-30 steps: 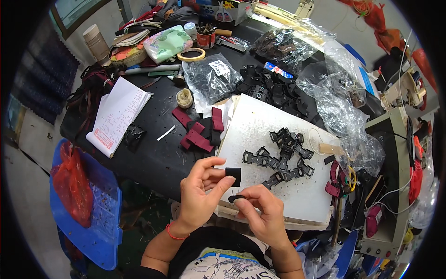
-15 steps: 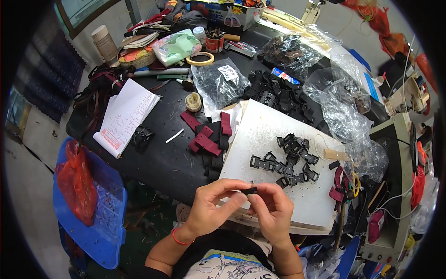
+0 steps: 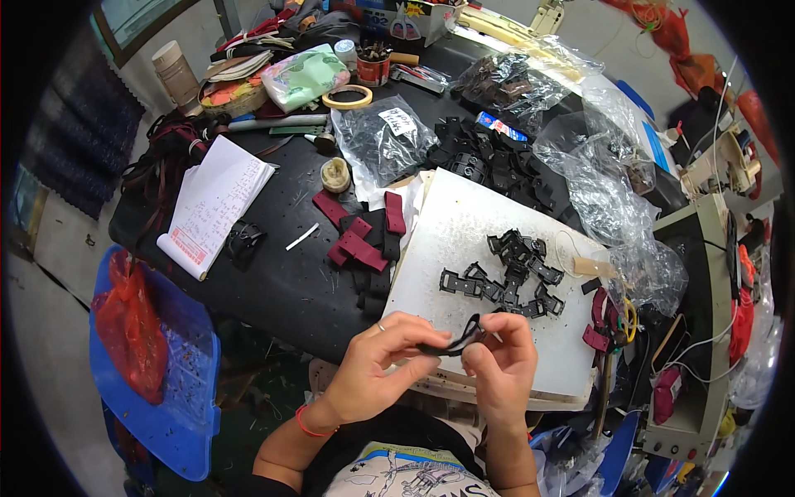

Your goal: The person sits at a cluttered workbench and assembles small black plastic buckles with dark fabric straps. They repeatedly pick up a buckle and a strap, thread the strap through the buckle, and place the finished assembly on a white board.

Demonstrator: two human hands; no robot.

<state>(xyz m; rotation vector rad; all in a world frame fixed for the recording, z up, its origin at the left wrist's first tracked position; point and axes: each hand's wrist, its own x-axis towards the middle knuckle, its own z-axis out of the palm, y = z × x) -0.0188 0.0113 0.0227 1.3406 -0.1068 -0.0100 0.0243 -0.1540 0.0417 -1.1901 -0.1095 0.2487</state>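
A short black strap (image 3: 453,345), bent into an open curve, stretches between my two hands over the near edge of the white board (image 3: 431,248). My left hand (image 3: 383,358) pinches one end between thumb and fingers. At the other end, the fingertips of my right hand (image 3: 505,358) close on the strap where it bends upward. Just beyond the hands, a cluster of black plastic buckles (image 3: 517,269) lies on the board. Left of the board sit folded maroon straps (image 3: 362,244) mixed with black ones.
Black parts (image 3: 489,161) are heaped behind the board, beside clear plastic bags (image 3: 592,166). A written notepad (image 3: 217,203), a roll of tape (image 3: 347,97) and a small round jar (image 3: 335,175) lie on the black table. A blue tray (image 3: 195,373) with a red bag stands at left.
My hands have moved apart, the right one going rightward. The black strap, mostly hidden between the fingers before, now shows as a curve. The whole view has shifted slightly.
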